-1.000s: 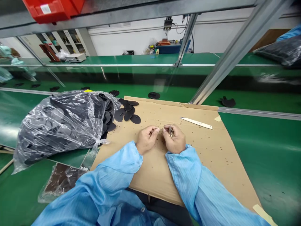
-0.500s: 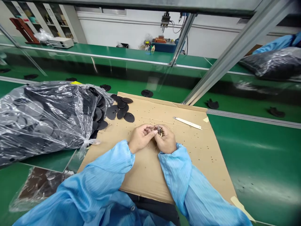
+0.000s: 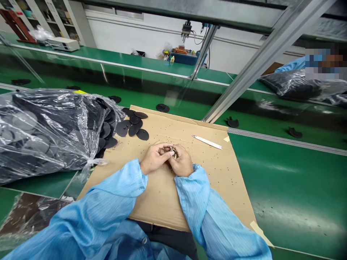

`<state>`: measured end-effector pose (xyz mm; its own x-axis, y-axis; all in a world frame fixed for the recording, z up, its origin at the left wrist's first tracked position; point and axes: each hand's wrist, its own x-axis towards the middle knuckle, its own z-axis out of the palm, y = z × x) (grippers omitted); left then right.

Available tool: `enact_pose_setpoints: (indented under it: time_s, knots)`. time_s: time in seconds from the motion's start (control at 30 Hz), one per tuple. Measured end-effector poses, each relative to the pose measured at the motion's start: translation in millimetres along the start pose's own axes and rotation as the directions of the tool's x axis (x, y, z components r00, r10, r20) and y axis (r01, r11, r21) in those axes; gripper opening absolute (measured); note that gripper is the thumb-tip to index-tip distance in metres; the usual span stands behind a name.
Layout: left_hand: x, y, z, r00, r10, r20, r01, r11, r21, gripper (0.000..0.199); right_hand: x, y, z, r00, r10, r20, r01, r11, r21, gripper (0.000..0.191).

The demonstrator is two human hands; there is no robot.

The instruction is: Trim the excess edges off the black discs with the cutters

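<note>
Above the cardboard sheet (image 3: 154,202), my two hands meet around a small metallic piece (image 3: 175,154) with silvery and brassy parts. My left hand (image 3: 156,157) pinches at its left side, thumb and fingertips pressed together. My right hand (image 3: 182,161) is curled round the piece from the right. Fingers hide most of its shape. Beyond my right hand lies a white-handled flat tool (image 3: 207,142). Several black discs (image 3: 142,134) rest at the sheet's upper left, and tiny dark bits are scattered over the cardboard.
A large clear plastic bag (image 3: 51,133) of black discs fills the left. A metal post (image 3: 260,68) slants up at the right. Black pieces (image 3: 162,108) lie on the green surface behind the cardboard. At the upper right, a person's blue sleeve (image 3: 291,65) shows behind another bag (image 3: 300,85).
The view has shifted, so most of the scene sits farther left. Both hands remain together around the small piece, whose brassy part shows slightly differently. More of the person at the upper right shows.
</note>
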<state>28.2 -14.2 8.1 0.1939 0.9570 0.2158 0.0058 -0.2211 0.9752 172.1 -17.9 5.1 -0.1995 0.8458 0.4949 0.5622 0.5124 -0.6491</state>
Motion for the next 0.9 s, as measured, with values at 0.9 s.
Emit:
enact_pose_setpoints:
  time_s: [0.9]
  knots:
    - [2.2, -5.7, -0.8, 0.994, -0.1, 0.032, 0.099, 0.995, 0.034, 0.038, -4.1, 4.5, 2.7, 0.998, -0.023, -0.054, 0.023, 1.0, -0.003, 0.019]
